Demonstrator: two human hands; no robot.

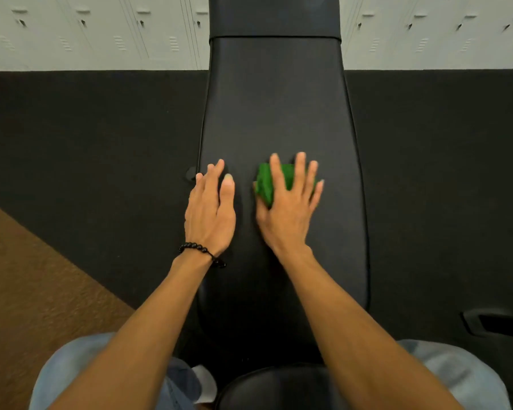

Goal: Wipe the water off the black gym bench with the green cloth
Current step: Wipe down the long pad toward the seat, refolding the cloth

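- Head view: the right hand (289,208) presses the green cloth (267,183) flat on the black gym bench (279,108), fingers spread straight.
- Just beside it, the left hand (211,211) rests flat on the bench, fingers relaxed, holding nothing.
- A bead bracelet (202,251) circles the left wrist.

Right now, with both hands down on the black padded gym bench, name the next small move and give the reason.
Probably push the folded green cloth forward along the black padded gym bench. The right hand presses it flat with spread fingers, and the pad beyond it lies uncovered. The left hand rests flat beside it, bracing. Water isn't discernible.
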